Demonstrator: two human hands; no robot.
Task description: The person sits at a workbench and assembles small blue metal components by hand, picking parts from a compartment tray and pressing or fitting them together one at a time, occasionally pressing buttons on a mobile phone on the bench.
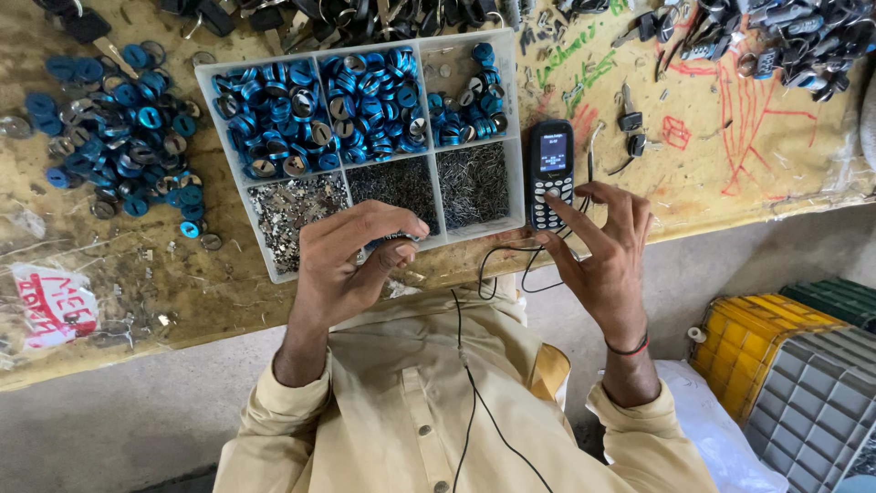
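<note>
Left hand (351, 260) curled, fingertips pinching a small blue-and-silver metal ring (394, 240) over the clear plastic compartment tray (513, 137). Right hand (604, 251) spread, forefinger pressing the keypad of a small dark push-button phone (551, 155) beside the tray. Farther off, loose blue rings (119, 128) on the worn workbench (757, 173).

You're at a locksmith's workbench: left of the sorting tray (239, 173) lie blue lock rings (119, 128), and beyond it, key heaps (785, 36).

The left hand (351, 260) is pinching a small part over the tray (274, 260) at frame centre; the right hand (602, 251) is pressing the phone (551, 164) beside it.
</note>
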